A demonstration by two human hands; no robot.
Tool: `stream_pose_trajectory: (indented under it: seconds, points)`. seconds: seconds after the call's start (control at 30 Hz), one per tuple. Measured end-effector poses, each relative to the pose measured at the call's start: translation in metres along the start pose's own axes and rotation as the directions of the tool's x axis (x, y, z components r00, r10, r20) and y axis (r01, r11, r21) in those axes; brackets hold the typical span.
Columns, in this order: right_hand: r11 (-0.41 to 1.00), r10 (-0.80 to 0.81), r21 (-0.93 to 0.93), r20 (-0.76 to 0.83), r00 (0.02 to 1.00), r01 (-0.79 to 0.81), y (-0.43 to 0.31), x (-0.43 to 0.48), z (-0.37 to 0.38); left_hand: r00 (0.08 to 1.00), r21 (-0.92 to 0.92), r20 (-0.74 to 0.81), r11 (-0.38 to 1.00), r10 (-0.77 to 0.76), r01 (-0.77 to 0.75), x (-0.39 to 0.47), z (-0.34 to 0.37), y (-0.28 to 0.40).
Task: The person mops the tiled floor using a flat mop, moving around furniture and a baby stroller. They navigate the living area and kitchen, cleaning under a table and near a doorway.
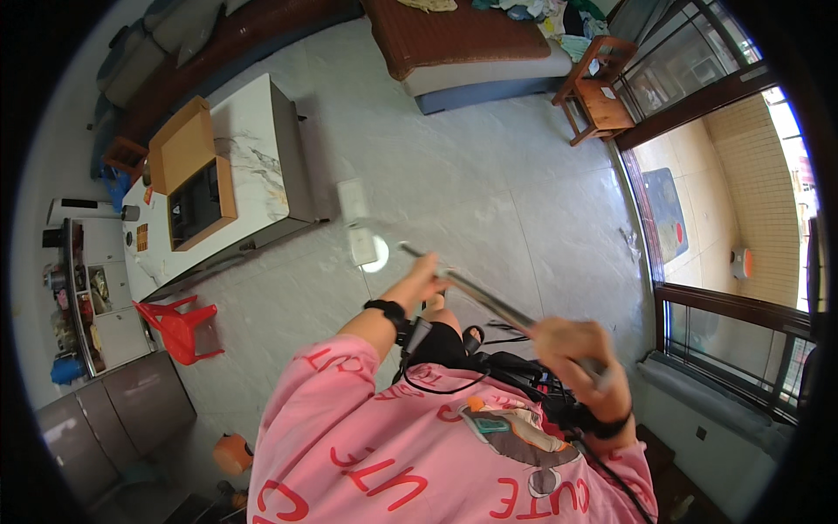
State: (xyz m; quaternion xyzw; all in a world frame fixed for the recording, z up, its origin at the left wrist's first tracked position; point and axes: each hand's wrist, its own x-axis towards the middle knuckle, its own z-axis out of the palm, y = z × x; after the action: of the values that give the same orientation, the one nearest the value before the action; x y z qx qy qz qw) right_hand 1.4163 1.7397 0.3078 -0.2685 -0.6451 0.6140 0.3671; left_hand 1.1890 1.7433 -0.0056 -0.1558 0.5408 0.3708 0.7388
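A metal pole [488,296] slants across in front of my body. My left hand [425,278] is closed around its upper-left part, and my right hand [576,354], blurred, is closed around its lower-right end. Beyond my left hand the pole's dark tip points towards a pale, blurred, flat rectangular shape [363,246] at the floor, perhaps a flat mop head; a faint blurred line lies between them. A bright round reflection is beside this shape. Both wrists wear black bands with cables.
A marble-topped table [252,131] with an open cardboard box [226,190] stands at left, a red plastic stool [183,327] below it. A bed-like platform [484,75] and a wooden chair [599,98] are at the top; a sliding door frame [645,229] edges the floor at right.
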Motion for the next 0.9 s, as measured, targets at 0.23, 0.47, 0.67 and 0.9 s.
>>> stream_pose_trajectory:
  seconds: [0.23, 0.47, 0.67, 0.9]
  points:
    - [0.866, 0.139, -0.448, -0.212, 0.967, -0.223, -0.093, -0.032, 0.002, 0.784, 0.601, 0.361, 0.769, -0.505, 0.219, 0.011, 0.175, -0.111]
    - [0.801, -0.154, -0.593, -0.08, 0.985, 0.077, -0.099, -0.005, -0.013, 0.763, 0.463, 0.484, 0.866, -0.427, 0.191, -0.019, 0.194, -0.076]
    - [0.88, -0.107, -0.459, 0.061, 0.992, 0.123, -0.111, 0.03, -0.031, 0.876, 0.08, 0.434, 0.977, -0.212, 0.197, -0.042, 0.119, -0.007]
    - [1.0, 0.02, -0.027, 0.383, 0.924, -0.01, 0.036, 0.084, -0.012, 0.975, -0.012, -0.148, 0.985, 0.167, -0.17, 0.005, 0.004, 0.09]
